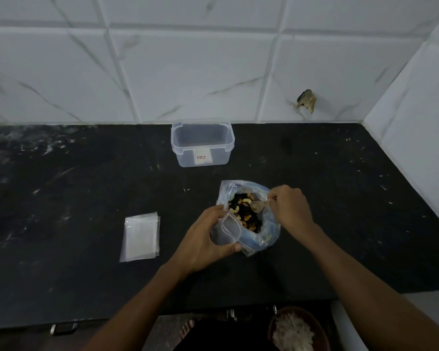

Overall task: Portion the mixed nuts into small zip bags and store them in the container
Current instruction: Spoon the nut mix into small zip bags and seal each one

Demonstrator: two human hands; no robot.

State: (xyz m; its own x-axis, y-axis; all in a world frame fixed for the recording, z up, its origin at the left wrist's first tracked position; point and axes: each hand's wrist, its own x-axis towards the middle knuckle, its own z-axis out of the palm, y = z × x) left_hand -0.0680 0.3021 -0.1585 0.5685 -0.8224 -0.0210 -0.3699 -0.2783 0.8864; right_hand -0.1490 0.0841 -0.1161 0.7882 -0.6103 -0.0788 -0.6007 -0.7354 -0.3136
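Observation:
A large clear bag (266,236) of mixed nuts (243,211) stands open on the black counter. My left hand (203,239) holds a small empty zip bag (227,230) with its mouth open, right against the big bag's left side. My right hand (289,206) grips a metal spoon (257,205) whose bowl rests on the nuts inside the big bag. A clear plastic container (202,144) stands open and empty further back, near the wall. A stack of flat empty zip bags (140,236) lies to the left of my left hand.
The black counter (86,188) ends at a white tiled wall behind and on the right. Below its front edge there is a bowl of white grains (295,330) on the floor and a bare foot (186,328).

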